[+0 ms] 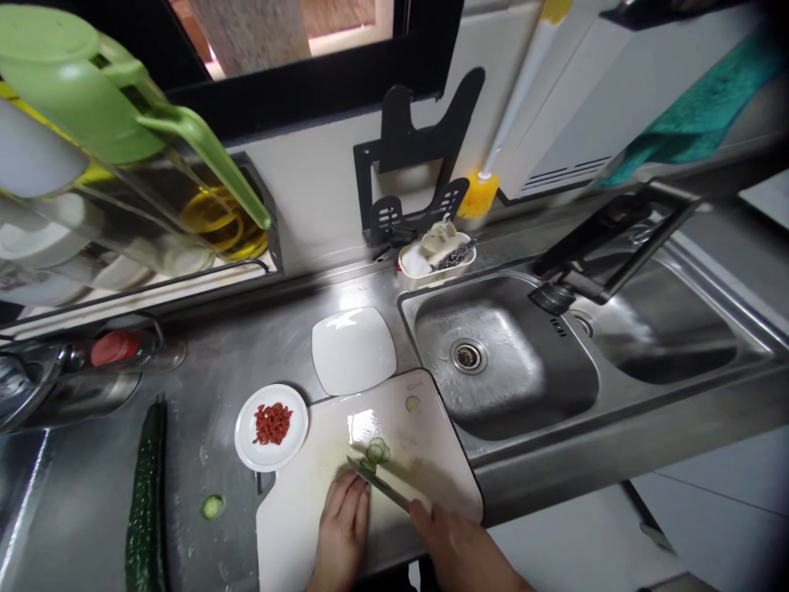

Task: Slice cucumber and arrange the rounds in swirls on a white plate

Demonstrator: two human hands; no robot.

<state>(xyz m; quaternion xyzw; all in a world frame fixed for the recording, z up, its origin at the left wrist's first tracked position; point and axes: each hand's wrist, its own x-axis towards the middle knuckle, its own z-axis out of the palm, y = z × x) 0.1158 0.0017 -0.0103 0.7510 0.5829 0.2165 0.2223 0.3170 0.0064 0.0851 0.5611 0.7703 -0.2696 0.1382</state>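
My right hand (459, 544) is closed round the handle of a kitchen knife (385, 488), its blade slanting up and left across the white cutting board (296, 526). Beside the blade, the fingers of my left hand (343, 522) are pressed together on a piece of cucumber, which the hand and knife almost wholly hide. Thin cucumber slices (378, 450) lie overlapping just beyond the blade. Another slice (412, 404) rests alone near the board's far right corner.
Left of the board are a plate (242, 427) of chopped red bits, a cucumber end (213, 507) and a whole cucumber (146, 493). A white square plate (354, 352) touches the far edge. On the right is a double sink (505, 370) under a black faucet (592, 263).
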